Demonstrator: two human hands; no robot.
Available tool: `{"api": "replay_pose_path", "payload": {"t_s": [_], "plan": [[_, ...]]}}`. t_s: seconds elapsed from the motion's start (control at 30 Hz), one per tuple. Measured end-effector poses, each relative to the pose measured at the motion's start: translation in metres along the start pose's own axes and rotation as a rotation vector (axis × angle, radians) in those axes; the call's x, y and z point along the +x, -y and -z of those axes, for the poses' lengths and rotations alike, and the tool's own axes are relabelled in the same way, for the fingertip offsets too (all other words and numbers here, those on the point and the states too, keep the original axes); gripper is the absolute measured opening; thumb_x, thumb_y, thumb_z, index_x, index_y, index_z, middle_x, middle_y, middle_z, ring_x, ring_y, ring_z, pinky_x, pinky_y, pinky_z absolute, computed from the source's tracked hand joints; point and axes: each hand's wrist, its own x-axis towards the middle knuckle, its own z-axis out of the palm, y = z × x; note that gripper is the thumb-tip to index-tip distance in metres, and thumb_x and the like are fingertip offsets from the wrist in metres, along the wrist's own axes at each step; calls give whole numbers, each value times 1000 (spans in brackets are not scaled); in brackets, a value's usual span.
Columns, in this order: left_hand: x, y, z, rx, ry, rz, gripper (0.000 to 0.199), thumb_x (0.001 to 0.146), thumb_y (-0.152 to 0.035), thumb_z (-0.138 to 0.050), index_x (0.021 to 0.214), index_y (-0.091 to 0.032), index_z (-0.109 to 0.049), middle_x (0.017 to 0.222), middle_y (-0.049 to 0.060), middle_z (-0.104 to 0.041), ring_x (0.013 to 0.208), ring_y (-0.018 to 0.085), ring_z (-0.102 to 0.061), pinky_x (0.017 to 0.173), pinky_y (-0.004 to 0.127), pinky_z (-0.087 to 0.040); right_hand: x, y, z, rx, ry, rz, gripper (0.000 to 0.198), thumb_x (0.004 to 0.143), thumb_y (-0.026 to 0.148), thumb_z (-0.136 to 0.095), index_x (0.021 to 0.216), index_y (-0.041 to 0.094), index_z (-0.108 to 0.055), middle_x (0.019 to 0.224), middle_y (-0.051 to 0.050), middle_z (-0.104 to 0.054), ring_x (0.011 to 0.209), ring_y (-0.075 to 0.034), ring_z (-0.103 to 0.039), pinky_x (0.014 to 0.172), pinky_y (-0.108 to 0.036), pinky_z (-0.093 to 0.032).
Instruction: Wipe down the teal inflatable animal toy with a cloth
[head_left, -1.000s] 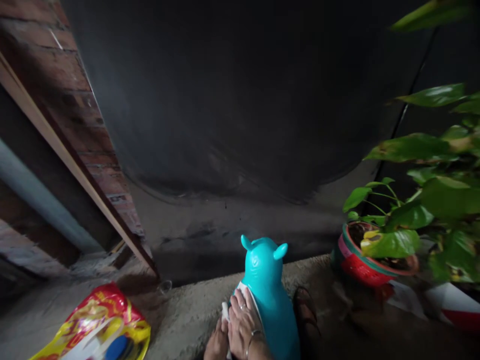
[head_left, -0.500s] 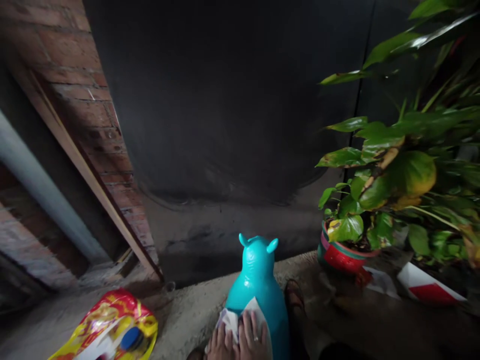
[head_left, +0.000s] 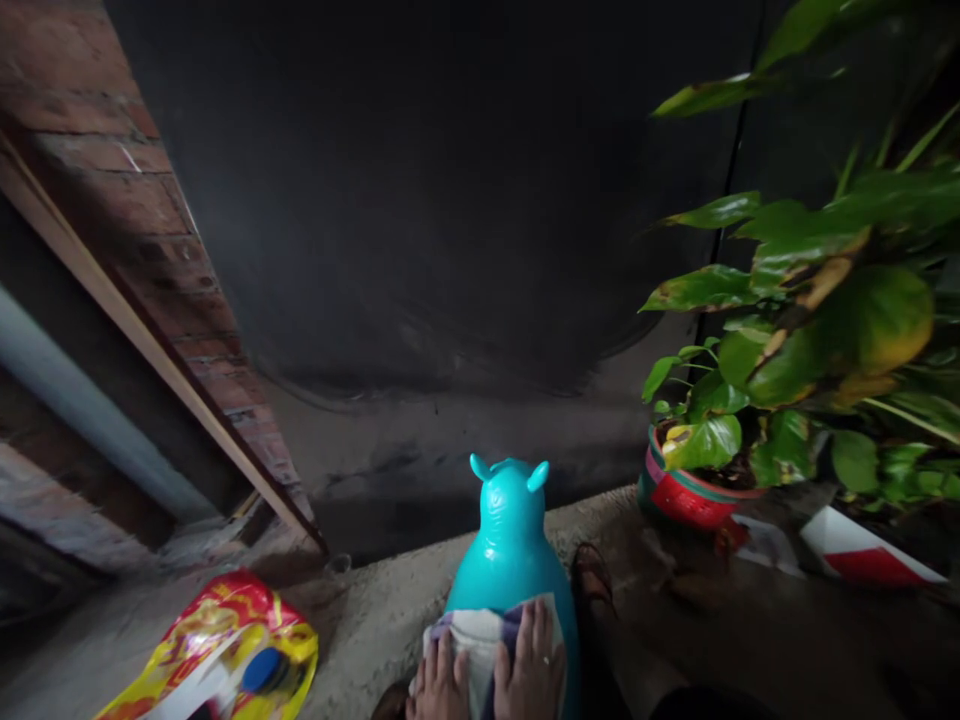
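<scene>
A turquoise inflatable animal toy [head_left: 510, 560] with two small ears stands at the bottom centre, its head away from me. Across its back lies a white and purple cloth [head_left: 480, 628]. My left hand [head_left: 439, 682] rests flat on the cloth's left part, fingers stretched forward. On the right part, my right hand [head_left: 529, 665] presses down with its fingers extended and a ring on one of them. Both hands touch the cloth from above, and neither is wrapped round it. The lower part of the toy is out of frame.
A red and yellow plastic bag [head_left: 247, 610] with a blue-capped container [head_left: 262, 670] lies on the floor at left. A potted plant [head_left: 697, 490] stands at right beside a white and red box [head_left: 862, 555]. A dark panel [head_left: 435, 220] and brick wall [head_left: 127, 190] rise ahead.
The cloth, bunched under my hands before, is now spread wider over the toy's back. My hands have moved apart, the right one to the right and slightly forward. The view has shifted a little.
</scene>
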Motion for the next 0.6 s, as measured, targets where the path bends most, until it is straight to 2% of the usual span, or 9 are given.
{"api": "replay_pose_path", "payload": {"t_s": [0.1,0.2,0.3,0.5,0.6], "plan": [[13,-15,10,11,43,-71,54,98,-31,-14,149,-23,-28,161,5,-25,145,21,-31,117,45,-34,35,-6,-6,-7,40,50,70,98,51,-23,154,12,-10,155,-19,-28,141,-37,-33,103,-62,-40],[34,-30,16,-33,65,-135,55,98,-33,-14,151,-22,-22,162,7,-21,147,20,-26,119,44,-30,69,-16,-12,7,91,137,74,98,53,-25,154,10,-4,159,-19,-18,146,-33,-25,108,-55,-40],[51,-37,16,-85,98,-160,55,99,-35,-15,152,-22,-19,163,7,-18,148,20,-22,120,44,-27,89,-23,-17,26,76,227,79,98,55,-29,154,7,0,160,-20,-12,148,-32,-18,111,-51,-38],[53,-36,12,-116,91,-165,54,98,-34,-19,152,-22,-20,163,7,-14,149,18,-18,121,40,-25,88,-22,-16,-14,44,230,81,97,57,-31,154,9,0,161,-20,-9,147,-34,-21,111,-50,-39],[43,-41,21,-70,117,-121,54,99,-32,-17,151,-23,-20,163,6,-14,148,18,-22,120,43,-28,83,-19,-14,-33,-11,216,81,96,57,-30,154,10,1,159,-20,-18,144,-34,-28,108,-50,-42]]}}
